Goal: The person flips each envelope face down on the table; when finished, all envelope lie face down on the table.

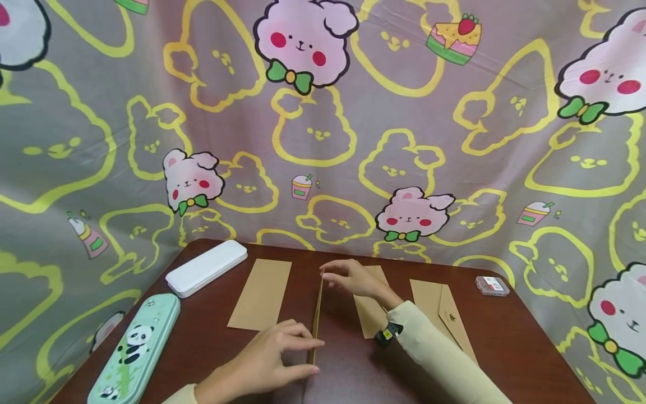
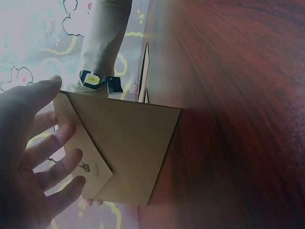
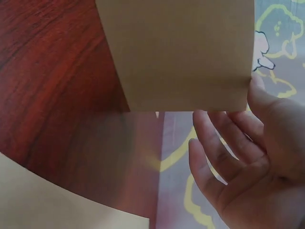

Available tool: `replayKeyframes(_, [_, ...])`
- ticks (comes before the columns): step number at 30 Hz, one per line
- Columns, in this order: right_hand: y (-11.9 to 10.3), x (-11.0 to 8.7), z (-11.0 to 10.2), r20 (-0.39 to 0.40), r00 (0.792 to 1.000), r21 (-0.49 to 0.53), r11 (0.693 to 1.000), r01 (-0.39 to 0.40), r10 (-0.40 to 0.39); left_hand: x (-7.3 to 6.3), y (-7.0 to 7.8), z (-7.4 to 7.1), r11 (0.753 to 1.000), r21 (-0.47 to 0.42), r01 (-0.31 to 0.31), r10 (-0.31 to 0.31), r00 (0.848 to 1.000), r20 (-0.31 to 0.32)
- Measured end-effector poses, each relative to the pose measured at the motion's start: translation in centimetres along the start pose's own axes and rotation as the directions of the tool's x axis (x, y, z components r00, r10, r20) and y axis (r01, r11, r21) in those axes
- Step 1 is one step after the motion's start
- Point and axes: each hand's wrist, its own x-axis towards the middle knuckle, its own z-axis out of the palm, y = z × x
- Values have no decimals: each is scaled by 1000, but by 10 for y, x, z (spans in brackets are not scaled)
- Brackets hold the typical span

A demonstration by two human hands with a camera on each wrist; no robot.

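A brown kraft paper envelope (image 1: 317, 314) stands on its long edge between my hands, edge-on in the head view. Its pointed flap with a small dark print (image 2: 86, 167) shows in the left wrist view. My left hand (image 1: 272, 353) holds the near end, thumb at the upper corner and fingers along the flap side. At the far end, my right hand (image 1: 355, 279) pinches the upper corner between thumb and fingers. In the right wrist view the envelope's plain face (image 3: 186, 52) is toward the camera. Whether its lower edge touches the table is hard to tell.
One brown envelope (image 1: 262, 294) lies to the left. Two more, a plain one (image 1: 367, 317) and one with a flap (image 1: 436, 306), lie partly under my right forearm. A white case (image 1: 207, 268), a green panda case (image 1: 136, 348) and a small clear box (image 1: 492, 286) stand near the table's edges.
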Motion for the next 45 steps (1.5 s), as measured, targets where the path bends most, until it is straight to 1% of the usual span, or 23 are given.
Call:
replayKeyframes(3, [4, 0, 3, 8, 1000, -25, 1000, 3, -3, -1, -1, -1, 1000, 10, 8, -8, 1000, 10])
replayKeyframes(5, [7, 0, 6, 10, 1000, -36, 999, 21, -20, -1, -1, -1, 1000, 13, 11, -11, 1000, 18])
replayKeyframes(9, [14, 2, 11, 25, 998, -40, 997, 63, -62, 0, -2, -2, 1000, 18, 6, -6, 1000, 24])
replayKeyframes(11, [16, 4, 14, 41, 997, -49, 996, 70, -68, 0, -2, -2, 1000, 19, -3, 2, 1000, 19])
replayKeyframes(18, [24, 7, 22, 70, 998, -117, 993, 14, -6, 0, -1, -2, 1000, 13, -16, 16, 1000, 6])
replayKeyframes(25, [29, 13, 30, 98, 995, -165, 986, 28, -11, -1, -1, -2, 1000, -1, -4, 4, 1000, 14])
replayKeyframes(32, [29, 16, 33, 107, 994, -196, 980, 16, 5, 0, -1, -3, 1000, -1, -5, 5, 1000, 10])
replayKeyframes(36, [28, 18, 32, 101, 995, -237, 971, 3, 22, 0, -2, -3, 1000, 14, -11, 10, 1000, 9])
replayKeyframes(41, [29, 19, 34, 123, 991, -274, 962, -16, 52, -1, -1, -3, 999, 39, -16, 15, 1000, 24])
replayKeyframes(45, [28, 21, 36, 129, 990, -308, 951, -9, 51, -2, 0, -3, 999, 46, -14, 13, 1000, 27])
